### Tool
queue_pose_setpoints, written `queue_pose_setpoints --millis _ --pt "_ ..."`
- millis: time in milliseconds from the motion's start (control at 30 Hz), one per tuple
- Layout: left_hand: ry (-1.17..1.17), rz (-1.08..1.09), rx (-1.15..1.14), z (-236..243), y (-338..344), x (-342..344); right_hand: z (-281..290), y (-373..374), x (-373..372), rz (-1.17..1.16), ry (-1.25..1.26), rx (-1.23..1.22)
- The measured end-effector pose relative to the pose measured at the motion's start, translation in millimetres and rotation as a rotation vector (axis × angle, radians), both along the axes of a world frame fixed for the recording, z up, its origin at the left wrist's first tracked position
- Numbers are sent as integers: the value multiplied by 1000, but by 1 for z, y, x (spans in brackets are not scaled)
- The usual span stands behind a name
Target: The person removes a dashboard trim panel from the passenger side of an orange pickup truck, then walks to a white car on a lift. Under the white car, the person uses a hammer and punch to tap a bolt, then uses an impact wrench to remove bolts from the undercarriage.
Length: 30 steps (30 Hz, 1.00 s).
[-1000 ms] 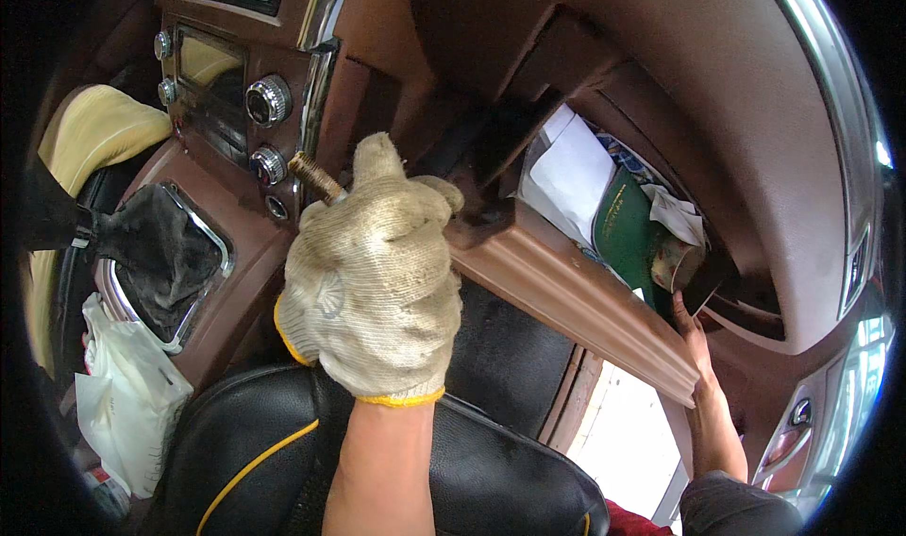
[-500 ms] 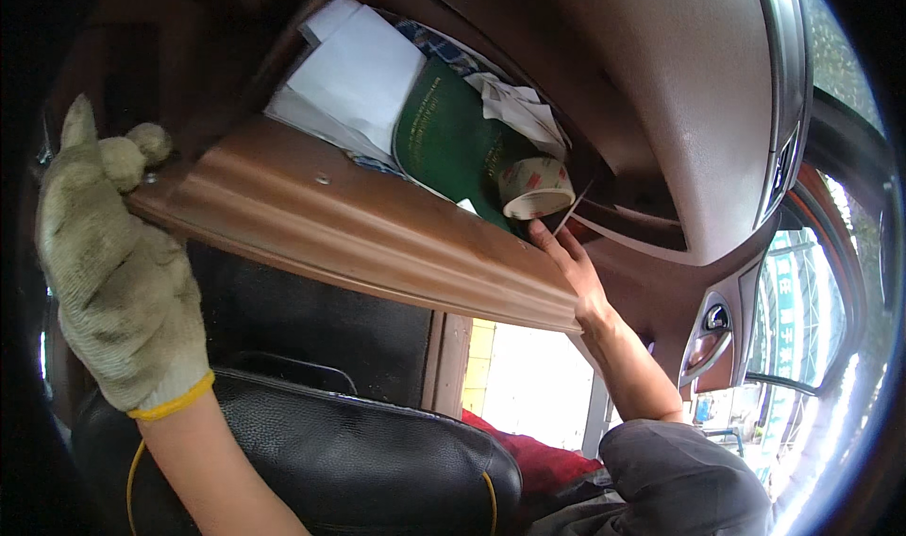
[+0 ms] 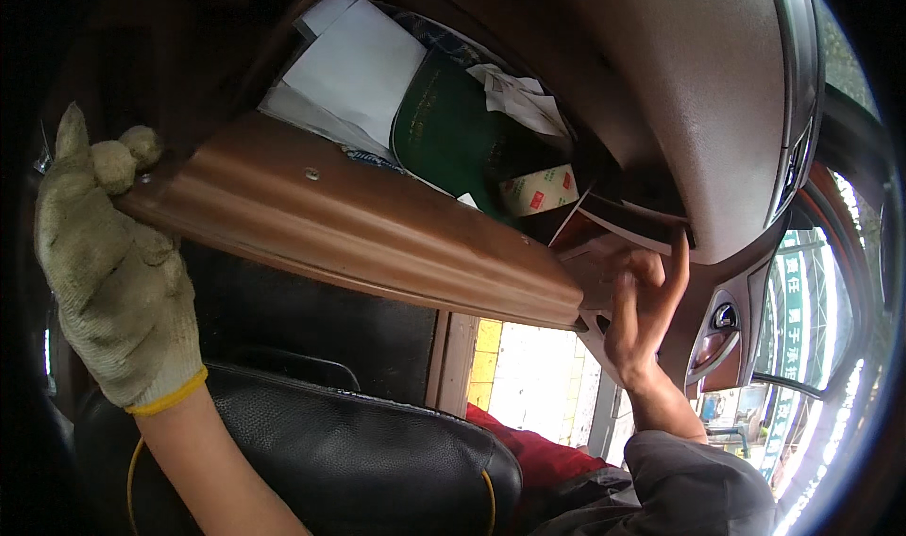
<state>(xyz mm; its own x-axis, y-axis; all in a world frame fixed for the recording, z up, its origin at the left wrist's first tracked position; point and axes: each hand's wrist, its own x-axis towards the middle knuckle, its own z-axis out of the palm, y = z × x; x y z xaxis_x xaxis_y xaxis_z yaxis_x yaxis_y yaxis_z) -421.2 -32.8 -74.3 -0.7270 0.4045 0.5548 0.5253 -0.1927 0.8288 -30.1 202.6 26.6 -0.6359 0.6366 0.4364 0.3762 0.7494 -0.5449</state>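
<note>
My left hand [image 3: 113, 243], in a dirty white knit glove with a yellow cuff, is at the left end of the open brown glove-box lid [image 3: 377, 229]; some fingers are bent, and what they hold is hidden. My right hand [image 3: 646, 300] is bare, index finger stretched up to the dashboard's lower edge beside the compartment's right end, other fingers loosely bent, holding nothing visible. In the glove box lie white papers [image 3: 354, 69], a green booklet [image 3: 434, 130], crumpled paper [image 3: 519, 102] and a printed beige tape roll [image 3: 538, 192], on its side near the right end.
The brown dashboard [image 3: 698, 92] curves overhead. A black leather seat [image 3: 321, 442] lies below. On the right are a door panel with a chrome handle [image 3: 722, 343], a mirror and window, and a bright tiled floor [image 3: 528, 366] beyond red fabric [image 3: 514, 446].
My gloved hand moved to the lid's left end as the view shifted right; the bolt it held is no longer visible. My right hand left the tape roll, moving rightward; the roll now lies turned.
</note>
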Motion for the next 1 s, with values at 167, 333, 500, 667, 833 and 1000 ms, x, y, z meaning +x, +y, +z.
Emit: queue_pose_setpoints --millis 167,333,500,667,833,1000 --pt "-91 108 132 3 10 4 -2 1 3 189 34 0" --pt "112 250 -56 3 8 2 -7 10 14 172 -142 252" --pt "62 266 -140 -2 1 0 -4 15 18 1 -329 280" --pt "-234 203 -66 -11 0 2 -2 19 15 -23 -286 267" --pt "-262 190 -30 -18 4 2 -6 18 23 24 -207 278" --pt "-90 239 -31 -16 3 -3 0 6 18 -23 -236 170"
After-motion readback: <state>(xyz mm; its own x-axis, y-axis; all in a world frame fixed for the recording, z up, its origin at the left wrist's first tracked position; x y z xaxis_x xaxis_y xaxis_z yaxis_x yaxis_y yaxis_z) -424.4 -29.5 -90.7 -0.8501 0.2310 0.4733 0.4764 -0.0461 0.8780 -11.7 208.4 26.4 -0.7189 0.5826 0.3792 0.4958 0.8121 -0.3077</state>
